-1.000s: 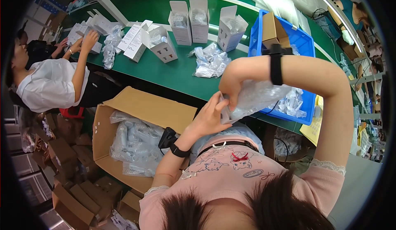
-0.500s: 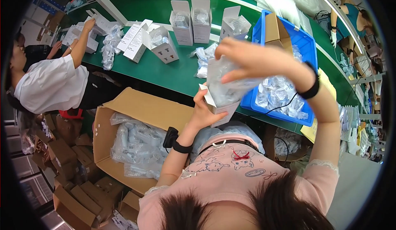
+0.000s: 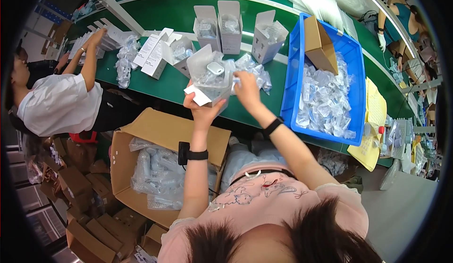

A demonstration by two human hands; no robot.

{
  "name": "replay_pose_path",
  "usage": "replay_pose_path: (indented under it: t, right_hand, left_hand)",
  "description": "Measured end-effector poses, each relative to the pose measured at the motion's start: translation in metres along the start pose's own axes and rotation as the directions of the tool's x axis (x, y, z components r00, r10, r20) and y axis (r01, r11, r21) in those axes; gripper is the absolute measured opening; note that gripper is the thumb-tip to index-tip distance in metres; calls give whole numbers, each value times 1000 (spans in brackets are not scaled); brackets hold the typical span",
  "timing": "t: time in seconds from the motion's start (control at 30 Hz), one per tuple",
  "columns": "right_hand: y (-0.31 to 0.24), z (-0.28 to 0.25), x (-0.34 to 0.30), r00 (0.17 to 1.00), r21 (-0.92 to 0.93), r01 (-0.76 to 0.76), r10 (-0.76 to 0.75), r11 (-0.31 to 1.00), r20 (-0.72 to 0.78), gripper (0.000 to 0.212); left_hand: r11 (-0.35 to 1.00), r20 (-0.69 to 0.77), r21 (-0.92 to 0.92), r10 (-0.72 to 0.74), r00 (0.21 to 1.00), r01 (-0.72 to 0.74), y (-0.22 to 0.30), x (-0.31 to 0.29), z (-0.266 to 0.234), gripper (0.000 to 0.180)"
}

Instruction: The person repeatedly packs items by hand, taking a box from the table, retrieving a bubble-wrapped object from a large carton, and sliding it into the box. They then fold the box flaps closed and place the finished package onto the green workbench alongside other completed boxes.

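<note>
Head view: we look down at our two hands over a green tabletop (image 3: 264, 98).
Left hand: our left hand (image 3: 202, 108) is closed around the bottom of a small white box (image 3: 207, 81) and holds it up above the near edge of the tabletop.
White box: its top flap stands open, and a clear bag with a small white and grey part (image 3: 214, 69) sits in the mouth of the box.
Right hand: our right hand (image 3: 246, 87) is just beside the box, and its fingers pinch the crinkly clear bag at the box's right side.
Wrists: each of our wrists has a black band.
Behind the hands: more clear bags lie in a small pile (image 3: 255, 72) on the tabletop, and three open white boxes (image 3: 230, 20) stand upright in a row farther back.
Right side: a blue bin (image 3: 295, 74) sits on the tabletop, full of clear bags, with a brown carton (image 3: 318, 41) resting in it.
Below us: an open cardboard box (image 3: 165, 131) stands on the floor near our left arm, with clear bags inside.
Far left: another person in a white shirt (image 3: 56, 105) reaches onto the same tabletop.
</note>
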State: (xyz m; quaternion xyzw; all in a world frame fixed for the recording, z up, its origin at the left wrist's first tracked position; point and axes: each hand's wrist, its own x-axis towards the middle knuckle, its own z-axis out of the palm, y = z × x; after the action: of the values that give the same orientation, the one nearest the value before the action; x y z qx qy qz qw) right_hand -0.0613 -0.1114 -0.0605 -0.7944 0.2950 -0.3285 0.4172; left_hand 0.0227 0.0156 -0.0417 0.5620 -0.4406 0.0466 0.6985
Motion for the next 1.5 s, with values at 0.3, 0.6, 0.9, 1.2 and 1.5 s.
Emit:
replay_pose_path:
  t: [0.3,0.6,0.9,1.2,1.5]
  right_hand:
    - [63,33,-21,961,-590,237,-100,772,256,33]
    - [-4,-24,-25,950,265,-296,311,918,-14,31]
    - [-66,-18,-8,896,127,432,-441,893,53,23]
    - [-55,-8,-10,814,-62,556,-528,829,240,49]
    - [-4,24,-19,925,414,-110,-59,904,375,83]
  left_hand:
    - [938,-35,181,-293,955,294,-40,-45,-30,80]
    - [852,61,489,-244,968,184,11,4,-40,45]
    - [693,-216,402,-563,798,598,18,25,-31,15]
    - [723,-115,340,-603,790,601,17,18,-40,19]
    - [458,50,652,-821,569,604,39,99,-140,68]
